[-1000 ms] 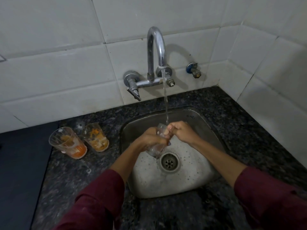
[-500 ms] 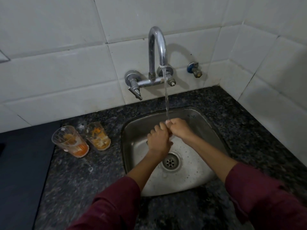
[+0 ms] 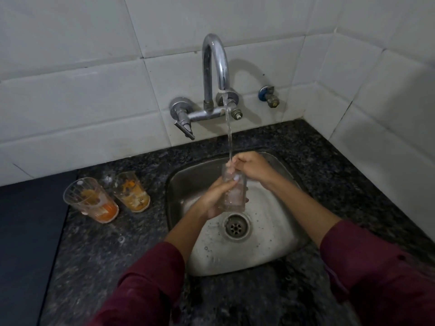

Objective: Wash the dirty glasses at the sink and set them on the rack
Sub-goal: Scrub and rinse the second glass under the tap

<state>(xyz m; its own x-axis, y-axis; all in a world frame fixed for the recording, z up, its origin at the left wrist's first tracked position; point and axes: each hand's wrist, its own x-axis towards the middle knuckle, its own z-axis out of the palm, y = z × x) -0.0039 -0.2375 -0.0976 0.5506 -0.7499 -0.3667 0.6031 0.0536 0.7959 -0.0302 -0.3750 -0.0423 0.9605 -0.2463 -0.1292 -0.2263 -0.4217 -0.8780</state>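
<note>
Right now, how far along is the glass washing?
Done: nothing visibly; no rack or washed glass is in view. In hand: the left hand grips a clear glass over the sink under the tap's stream, while the right hand works its fingers at the rim. Left: two dirty glasses with orange residue stand on the counter, then racking all three.

1. Counter (image 3: 294,147): dark speckled stone, steel sink (image 3: 270,250) set into it.
2. Two dirty glasses on it, well left of the fingers (image 3: 231,184): nearer glass (image 3: 90,200), farther glass (image 3: 131,191), just beside each other.
</note>
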